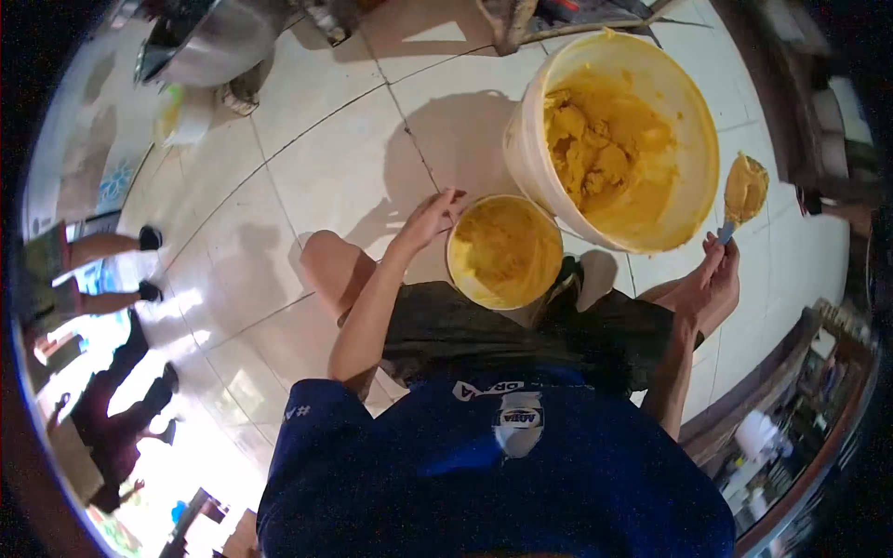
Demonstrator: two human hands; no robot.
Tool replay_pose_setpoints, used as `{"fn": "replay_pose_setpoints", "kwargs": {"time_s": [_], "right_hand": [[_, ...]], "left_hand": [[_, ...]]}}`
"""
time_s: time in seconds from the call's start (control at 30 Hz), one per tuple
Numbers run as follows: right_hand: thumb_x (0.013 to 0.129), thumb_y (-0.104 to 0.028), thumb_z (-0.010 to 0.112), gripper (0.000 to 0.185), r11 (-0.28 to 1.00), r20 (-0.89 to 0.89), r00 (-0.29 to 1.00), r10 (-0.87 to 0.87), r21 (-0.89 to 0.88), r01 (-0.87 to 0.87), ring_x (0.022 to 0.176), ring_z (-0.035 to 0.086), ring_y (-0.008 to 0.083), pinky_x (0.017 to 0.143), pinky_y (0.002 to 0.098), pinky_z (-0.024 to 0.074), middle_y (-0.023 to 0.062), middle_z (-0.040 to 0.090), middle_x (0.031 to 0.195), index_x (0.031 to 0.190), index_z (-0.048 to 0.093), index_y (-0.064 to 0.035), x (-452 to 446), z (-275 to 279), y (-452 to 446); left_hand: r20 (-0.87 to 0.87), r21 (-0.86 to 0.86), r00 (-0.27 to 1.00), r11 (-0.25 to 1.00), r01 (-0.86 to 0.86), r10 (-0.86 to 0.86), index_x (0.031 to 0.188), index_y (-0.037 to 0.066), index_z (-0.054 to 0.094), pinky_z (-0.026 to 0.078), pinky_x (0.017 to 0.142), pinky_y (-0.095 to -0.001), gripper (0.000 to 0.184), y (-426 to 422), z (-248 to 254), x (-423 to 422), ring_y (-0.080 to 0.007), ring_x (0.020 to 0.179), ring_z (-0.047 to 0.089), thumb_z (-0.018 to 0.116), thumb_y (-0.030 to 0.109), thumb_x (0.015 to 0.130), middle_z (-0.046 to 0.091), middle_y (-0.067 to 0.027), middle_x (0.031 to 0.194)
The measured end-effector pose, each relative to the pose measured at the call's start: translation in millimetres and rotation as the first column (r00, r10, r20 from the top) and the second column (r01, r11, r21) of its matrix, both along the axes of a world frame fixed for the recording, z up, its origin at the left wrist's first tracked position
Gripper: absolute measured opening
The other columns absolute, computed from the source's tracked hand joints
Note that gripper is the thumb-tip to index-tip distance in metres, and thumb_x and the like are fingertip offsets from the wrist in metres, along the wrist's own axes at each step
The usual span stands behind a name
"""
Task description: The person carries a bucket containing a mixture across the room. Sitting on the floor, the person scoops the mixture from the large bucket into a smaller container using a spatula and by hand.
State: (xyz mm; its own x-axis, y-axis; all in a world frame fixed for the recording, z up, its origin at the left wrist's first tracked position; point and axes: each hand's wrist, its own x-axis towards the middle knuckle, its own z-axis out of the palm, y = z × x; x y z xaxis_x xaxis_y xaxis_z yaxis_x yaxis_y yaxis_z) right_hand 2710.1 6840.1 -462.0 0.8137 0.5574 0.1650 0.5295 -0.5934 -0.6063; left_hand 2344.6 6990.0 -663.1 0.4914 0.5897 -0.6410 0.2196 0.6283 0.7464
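A large pale bucket (526,139) leans toward me, with thick yellow-orange paste (595,153) inside. In front of it, a smaller round tub (450,265) between my knees holds the same kind of paste. My left hand (433,219) is at the left rim of the small tub, its fingers apart and holding nothing. On the right, my right hand (721,270) grips the handle of a spatula (746,191), whose raised blade is coated with paste, to the right of the large bucket.
A metal bowl (219,51) and a small whitish container (186,116) are at the upper left. People's legs (107,270) show at the left edge. Shelves with items (800,400) line the lower right, above a tiled floor (316,139).
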Motion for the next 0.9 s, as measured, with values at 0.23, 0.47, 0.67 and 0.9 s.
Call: {"fn": "replay_pose_setpoints", "kwargs": {"time_s": [0.23,0.47,0.67,0.9], "right_hand": [[0.103,-0.017,0.044,0.033,0.829,-0.396,0.916,0.060,0.531,0.175,0.104,0.064,0.0300,0.087,0.0391,0.0555,0.0167,0.059,0.112,0.123,0.046,0.0091,-10,-51,-24],[0.101,-0.021,0.042,0.039,0.780,-0.657,0.751,0.066,0.503,0.372,0.092,0.067,0.0299,0.074,0.0375,0.0579,0.0242,0.059,0.118,0.123,0.040,0.0101,-2,-60,-3],[0.096,-0.020,0.049,0.033,0.738,-0.639,0.769,0.031,0.533,0.413,0.065,0.060,0.0177,0.054,0.0293,0.0487,0.0193,0.064,0.101,0.116,0.045,0.0069,-14,-68,19],[0.101,-0.018,0.043,0.031,0.704,-0.822,0.465,0.330,0.542,0.458,0.087,0.063,0.0225,0.067,0.0315,0.0544,0.0214,0.058,0.120,0.123,0.037,0.0037,-53,-96,51]], "left_hand": [[0.474,0.001,0.855,0.970,-0.241,0.212,0.128,-0.004,0.054,0.045,0.088,-0.0338,0.075,91,100,90,-0.0198,0.098,0.058,0.040,0.063,0.095,0.061,-0.0113,0.108],[0.189,0.055,0.981,0.997,-0.048,0.036,0.119,-0.002,0.056,0.044,0.088,-0.0389,0.074,136,130,136,-0.0209,0.093,0.054,0.038,0.064,0.093,0.060,-0.0098,0.100],[0.121,0.135,0.992,0.991,0.015,-0.031,0.123,0.001,0.057,0.046,0.090,-0.0417,0.081,168,159,160,-0.0260,0.094,0.054,0.038,0.072,0.088,0.060,-0.0164,0.105],[-0.076,0.448,0.996,0.890,0.078,-0.049,0.081,0.008,0.067,0.037,0.058,-0.0246,0.066,199,213,89,-0.0114,0.058,0.048,0.049,0.071,0.087,0.055,0.0009,0.065]]}}
